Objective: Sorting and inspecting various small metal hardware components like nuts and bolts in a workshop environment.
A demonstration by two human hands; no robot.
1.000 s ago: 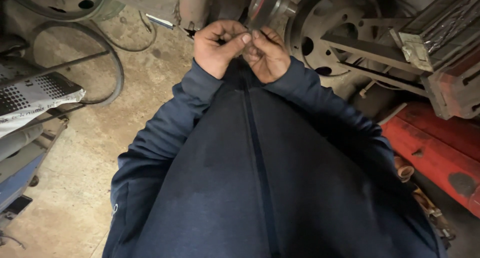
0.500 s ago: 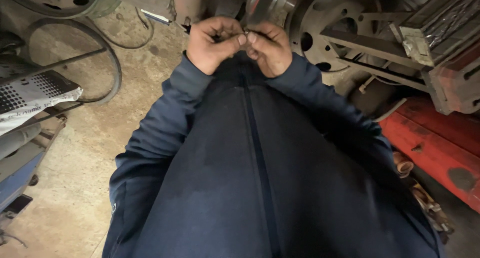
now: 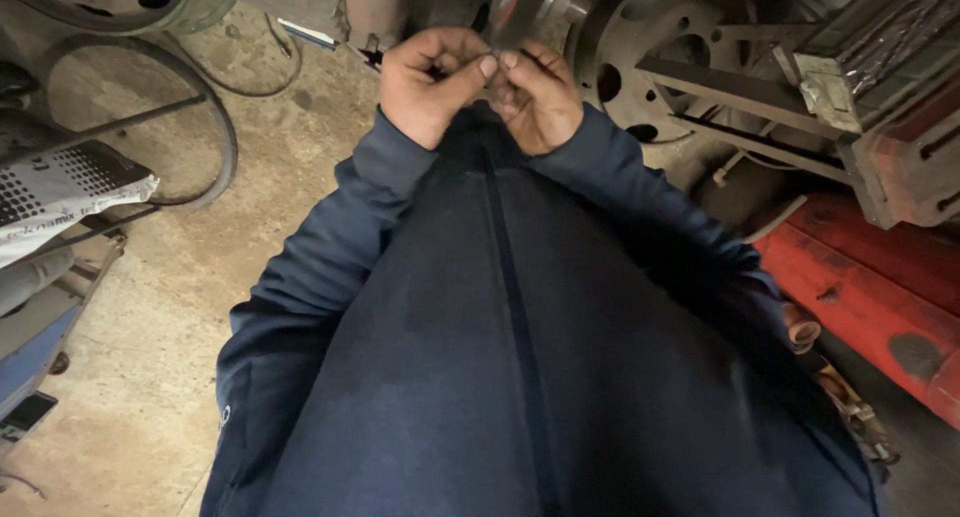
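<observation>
Left hand [image 3: 432, 85] and right hand [image 3: 540, 99] meet fingertip to fingertip above the dark jacket [image 3: 520, 337], pinching a small part [image 3: 493, 67] too tiny to identify, just below a metal wheel hub [image 3: 650, 67].

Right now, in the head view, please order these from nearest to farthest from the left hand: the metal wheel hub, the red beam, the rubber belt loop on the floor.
From the left hand:
1. Metal wheel hub, to its right, behind the hands.
2. Rubber belt loop, on the floor at left.
3. Red beam, far right, lower.
</observation>
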